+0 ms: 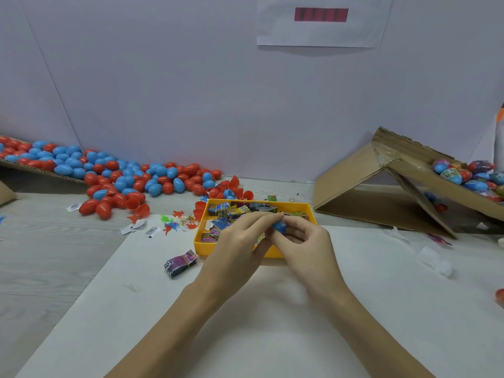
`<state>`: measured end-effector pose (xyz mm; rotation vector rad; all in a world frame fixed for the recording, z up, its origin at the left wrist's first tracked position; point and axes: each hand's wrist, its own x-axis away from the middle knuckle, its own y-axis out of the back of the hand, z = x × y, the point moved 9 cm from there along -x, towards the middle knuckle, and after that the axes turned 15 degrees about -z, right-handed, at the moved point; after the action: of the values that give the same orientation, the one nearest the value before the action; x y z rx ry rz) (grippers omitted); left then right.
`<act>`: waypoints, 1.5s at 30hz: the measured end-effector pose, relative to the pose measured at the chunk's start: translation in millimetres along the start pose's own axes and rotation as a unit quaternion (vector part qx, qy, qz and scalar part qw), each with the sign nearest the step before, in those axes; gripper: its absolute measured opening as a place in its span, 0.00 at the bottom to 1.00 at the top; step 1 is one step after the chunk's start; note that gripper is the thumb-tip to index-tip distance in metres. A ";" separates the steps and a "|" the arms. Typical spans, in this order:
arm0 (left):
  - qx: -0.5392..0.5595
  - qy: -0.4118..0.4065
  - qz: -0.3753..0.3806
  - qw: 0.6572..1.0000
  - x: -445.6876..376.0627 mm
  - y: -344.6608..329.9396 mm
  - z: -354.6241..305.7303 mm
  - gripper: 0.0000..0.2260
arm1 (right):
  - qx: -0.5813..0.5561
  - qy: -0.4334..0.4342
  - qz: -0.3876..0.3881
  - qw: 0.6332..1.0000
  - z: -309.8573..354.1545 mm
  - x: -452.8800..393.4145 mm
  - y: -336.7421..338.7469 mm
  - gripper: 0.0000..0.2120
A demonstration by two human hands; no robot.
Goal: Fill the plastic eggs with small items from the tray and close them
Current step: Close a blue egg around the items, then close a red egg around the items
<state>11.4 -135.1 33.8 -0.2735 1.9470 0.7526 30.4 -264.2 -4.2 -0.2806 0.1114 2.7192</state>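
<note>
Blue egg point(279, 225) sits pinched between both hands, left point(240, 241) and right point(302, 238), over the tray point(311, 211) (its axis hidden).

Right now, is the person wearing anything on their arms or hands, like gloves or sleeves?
No. Both forearms are bare right up to the bottom edge of the picture, with no sleeves in view. The left hand and right hand have no gloves, and I see no rings, watch or bracelets. The fingers are slim.
</note>
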 end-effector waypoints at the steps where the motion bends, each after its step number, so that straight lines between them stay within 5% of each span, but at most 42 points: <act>1: 0.004 0.002 -0.005 1.000 -0.6 0.5 1.3 0.19 | -0.004 -0.006 0.007 1.000 0.1 0.7 -1.0 0.15; 11: 0.002 0.029 0.022 0.999 4.7 -5.2 19.3 0.23 | 0.004 -0.047 0.003 0.999 -0.6 -14.9 9.1 0.15; 14: -0.027 0.033 0.007 0.999 2.3 0.9 26.8 0.19 | -0.165 -0.093 -0.012 0.982 26.4 -62.0 31.5 0.11; 18: -0.052 0.039 0.008 0.998 0.4 2.3 35.0 0.12 | -0.435 -0.153 -0.066 0.885 67.0 -132.8 83.1 0.25; 20: -0.059 0.042 0.015 0.997 0.6 1.0 37.8 0.11 | -0.402 -0.183 -0.050 0.896 58.6 -139.7 83.1 0.28; 24: -0.062 0.065 0.024 0.996 1.0 0.3 48.5 0.08 | -0.268 -0.177 0.050 0.946 17.2 -99.0 43.4 0.17; 29: -0.069 0.095 0.040 0.992 3.6 0.9 57.1 0.07 | -0.086 -0.053 0.056 0.993 -16.0 -57.6 14.7 0.11; 33: -0.079 0.120 0.029 0.989 4.6 5.4 66.9 0.07 | 0.005 0.072 0.030 0.997 -12.6 -47.2 6.8 0.10; 39: -0.133 0.274 -0.086 0.949 -17.5 39.0 147.0 0.08 | 0.017 0.095 0.029 0.995 -13.4 -43.3 5.4 0.09; 45: -0.389 0.263 0.120 0.875 -35.7 42.4 250.9 0.19 | 0.012 0.079 0.043 0.996 -12.5 -42.8 7.0 0.10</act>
<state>190.0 46.8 1.7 -0.7985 2.0950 1.7737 68.3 -288.5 -7.1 -0.4935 0.2049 2.7765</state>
